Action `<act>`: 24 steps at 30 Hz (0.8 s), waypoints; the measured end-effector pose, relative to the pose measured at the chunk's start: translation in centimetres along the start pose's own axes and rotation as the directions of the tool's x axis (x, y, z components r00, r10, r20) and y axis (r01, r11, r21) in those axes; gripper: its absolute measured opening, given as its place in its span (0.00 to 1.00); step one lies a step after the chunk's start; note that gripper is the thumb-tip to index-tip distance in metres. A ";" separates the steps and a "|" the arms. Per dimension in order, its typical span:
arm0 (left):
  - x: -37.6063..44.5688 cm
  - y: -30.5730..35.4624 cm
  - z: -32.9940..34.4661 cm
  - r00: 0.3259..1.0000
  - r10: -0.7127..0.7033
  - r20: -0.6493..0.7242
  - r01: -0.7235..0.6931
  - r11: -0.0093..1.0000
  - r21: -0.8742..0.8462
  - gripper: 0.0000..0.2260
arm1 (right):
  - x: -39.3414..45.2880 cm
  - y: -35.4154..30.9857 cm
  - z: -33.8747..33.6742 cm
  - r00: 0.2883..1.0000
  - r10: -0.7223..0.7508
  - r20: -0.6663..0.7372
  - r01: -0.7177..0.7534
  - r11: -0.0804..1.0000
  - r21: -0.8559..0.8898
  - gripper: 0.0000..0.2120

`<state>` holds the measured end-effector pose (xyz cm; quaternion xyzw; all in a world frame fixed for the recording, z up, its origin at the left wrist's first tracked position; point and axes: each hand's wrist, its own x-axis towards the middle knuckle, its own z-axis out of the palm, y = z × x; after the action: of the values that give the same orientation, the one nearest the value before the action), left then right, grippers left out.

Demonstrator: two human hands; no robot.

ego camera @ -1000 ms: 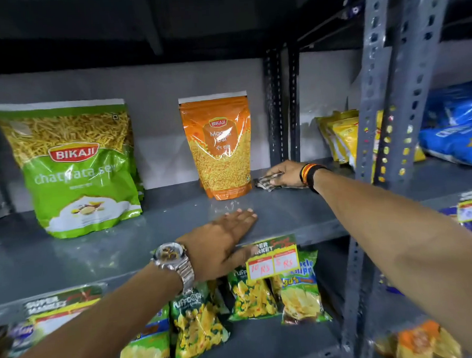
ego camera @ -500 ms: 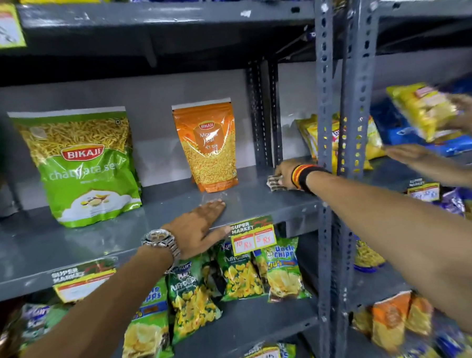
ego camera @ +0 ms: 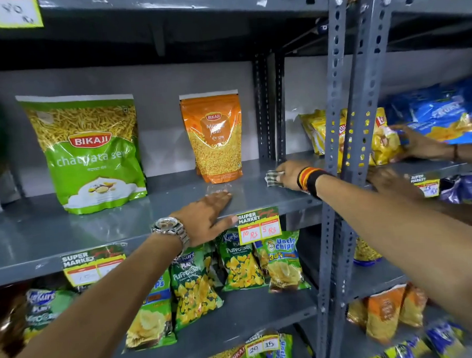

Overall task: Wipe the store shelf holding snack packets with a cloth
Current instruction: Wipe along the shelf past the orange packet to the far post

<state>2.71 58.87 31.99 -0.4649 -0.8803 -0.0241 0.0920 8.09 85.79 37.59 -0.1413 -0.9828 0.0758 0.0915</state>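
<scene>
The grey metal shelf (ego camera: 100, 227) carries a large green Bikaji packet (ego camera: 91, 156) at the left and a smaller orange Bikaji packet (ego camera: 213, 139) in the middle, both upright against the back wall. My right hand (ego camera: 286, 174) presses a crumpled checked cloth (ego camera: 271, 179) onto the shelf at its right end, just right of the orange packet. My left hand (ego camera: 206, 217), with a metal watch on the wrist, lies flat with fingers spread on the shelf's front edge, holding nothing.
Perforated grey uprights (ego camera: 337, 157) stand close to the right of my right wrist. Beyond them another person's hands (ego camera: 416, 144) handle yellow packets (ego camera: 383, 141) on the neighbouring shelf. Small snack bags (ego camera: 239, 263) hang below, behind price tags (ego camera: 259, 225).
The view has drifted a little left and up. My right hand with the cloth stays at the shelf's right end. The other person's hands have lowered the yellow packet onto the neighbouring shelf.
</scene>
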 end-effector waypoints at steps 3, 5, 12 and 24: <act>-0.1 0.2 0.0 1.000 0.013 -0.001 -0.013 1.000 -0.001 0.39 | -1.8 -1.1 0.6 0.989 -0.143 0.040 0.142 0.989 0.030 0.18; -0.2 0.1 -0.1 1.000 0.018 0.006 -0.018 1.000 -0.010 0.36 | -2.4 -1.2 -0.4 0.981 -0.177 0.077 0.167 0.979 0.120 0.20; -2.1 -2.9 -0.4 1.000 -0.019 0.007 0.020 0.999 -0.045 0.44 | 3.2 -0.7 -1.8 0.987 -0.158 -0.025 0.160 0.972 0.169 0.18; -2.1 -3.5 0.4 0.999 -0.015 -0.041 0.014 1.000 -0.026 0.46 | 4.8 -3.0 1.3 0.947 -0.292 0.130 0.288 0.956 0.055 0.19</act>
<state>0.97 55.24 31.34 -0.4591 -0.8811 -0.0454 0.1040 2.46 84.15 37.60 0.0119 -0.9954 0.0882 0.0363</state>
